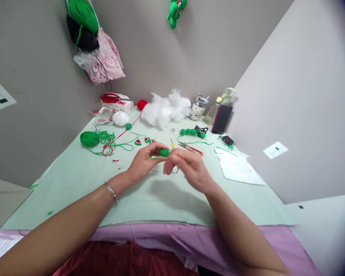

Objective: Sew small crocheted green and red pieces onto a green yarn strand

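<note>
A small green crocheted piece (164,152) is pinched in my left hand (145,161), with a green strand running beside it. My right hand (188,166) is right next to the piece, its fingers curled and closed; whatever they grip is hidden. Just beyond my hands lie a yellow-handled tool (173,145) and orange-handled snips (192,148). Small red, white and green crocheted pieces (138,142) lie to the left of them. A row of green crocheted balls (193,132) rests farther back on the right.
White stuffing (166,109) is heaped at the back, near a red yarn ball (142,104) and a white one (121,119). Green yarn (89,138) trails loose strands on the left. A pen cup (197,110), bottle (218,107), phone (222,119) and white paper (238,166) are on the right.
</note>
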Available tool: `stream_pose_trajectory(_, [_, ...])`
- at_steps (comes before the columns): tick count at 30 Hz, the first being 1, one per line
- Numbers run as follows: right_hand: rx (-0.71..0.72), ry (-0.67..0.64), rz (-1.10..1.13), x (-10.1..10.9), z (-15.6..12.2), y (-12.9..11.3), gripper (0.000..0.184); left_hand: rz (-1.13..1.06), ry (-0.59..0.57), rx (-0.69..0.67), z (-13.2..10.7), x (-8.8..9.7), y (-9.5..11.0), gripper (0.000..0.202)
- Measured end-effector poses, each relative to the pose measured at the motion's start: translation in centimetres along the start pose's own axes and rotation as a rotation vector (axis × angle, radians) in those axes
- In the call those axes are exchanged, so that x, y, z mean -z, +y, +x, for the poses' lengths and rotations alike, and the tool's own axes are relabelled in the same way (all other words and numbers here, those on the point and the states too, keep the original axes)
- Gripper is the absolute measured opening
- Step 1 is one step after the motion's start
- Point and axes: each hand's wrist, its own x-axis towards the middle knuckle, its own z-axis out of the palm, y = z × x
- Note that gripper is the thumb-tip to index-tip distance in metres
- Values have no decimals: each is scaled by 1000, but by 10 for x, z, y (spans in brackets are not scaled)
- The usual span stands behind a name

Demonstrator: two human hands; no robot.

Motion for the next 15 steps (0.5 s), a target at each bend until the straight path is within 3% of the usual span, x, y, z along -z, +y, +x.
stream_pose_trajectory(2, [118, -130, -226, -10, -1, -1, 30, -46, 54, -18, 0, 2, 1, 27])
stream_pose_trajectory(4, [277, -136, -465, -18, 0, 1, 23, -59, 124, -20, 0, 5, 3, 28])
stream_pose_trajectory(7, [496, 64, -767, -20, -1, 5, 21, -44, 242, -39, 3, 13, 9, 28])
stream_pose_trajectory(9, [602, 221, -856, -16, -5, 8, 28, -45, 289, -57, 5, 18, 12, 28])
stream_pose_trajectory(12, [615, 352, -839, -10, -17, 11, 36, -45, 316, -73, 9, 24, 14, 31])
stream_pose_trajectory(15, [439, 456, -669, -7, -21, 13, 31, -55, 322, -69, 11, 27, 15, 30])
